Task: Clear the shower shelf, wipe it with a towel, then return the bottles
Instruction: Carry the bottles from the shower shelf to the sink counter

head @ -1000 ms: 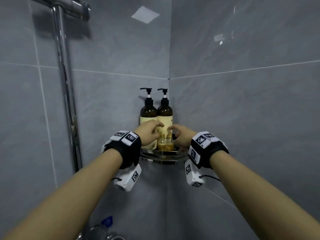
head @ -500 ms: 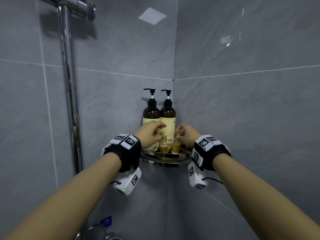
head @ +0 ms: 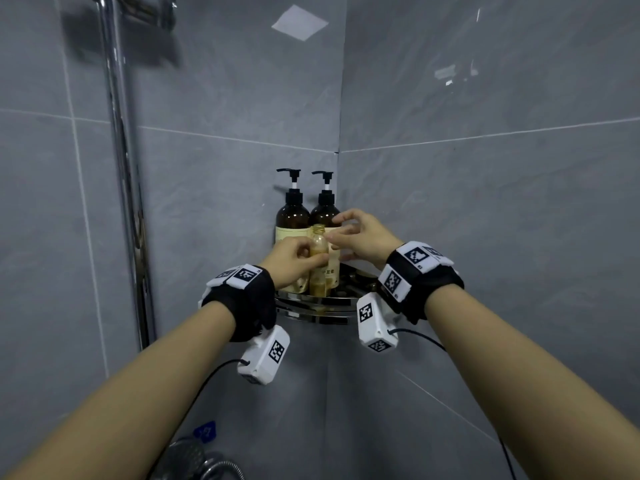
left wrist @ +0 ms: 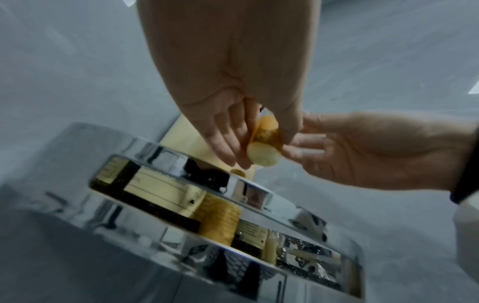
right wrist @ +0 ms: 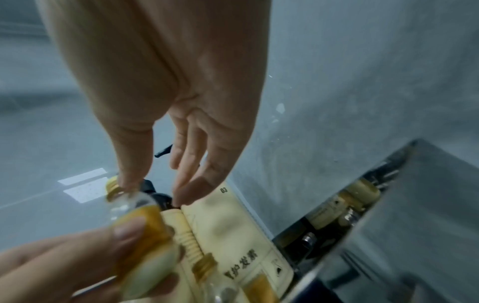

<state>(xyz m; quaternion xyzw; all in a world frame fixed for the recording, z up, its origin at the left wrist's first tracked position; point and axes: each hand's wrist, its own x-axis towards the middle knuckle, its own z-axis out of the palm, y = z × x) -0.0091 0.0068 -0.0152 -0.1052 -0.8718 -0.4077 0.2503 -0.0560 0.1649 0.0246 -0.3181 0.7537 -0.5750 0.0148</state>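
Observation:
My left hand (head: 308, 258) pinches a small clear bottle of yellow liquid (head: 318, 245) with a gold cap and holds it above the chrome corner shelf (head: 315, 311). In the left wrist view, thumb and fingers clamp the small bottle (left wrist: 264, 147). My right hand (head: 362, 233) hovers just right of it with loose fingers; its thumb tip sits by the gold cap (right wrist: 112, 187). A second small bottle (head: 318, 287) stands on the shelf in front of two brown pump bottles (head: 292, 220) (head: 325, 213).
Grey tiled walls meet in the corner behind the shelf. A chrome shower rail (head: 121, 168) runs down the left wall. A shower head (head: 194, 459) and a blue tag (head: 206, 431) show at the bottom edge.
One small bottle has come up off the shelf. My left hand left the big pump bottle and now holds the small one. My right hand rose with it and its fingers loosened.

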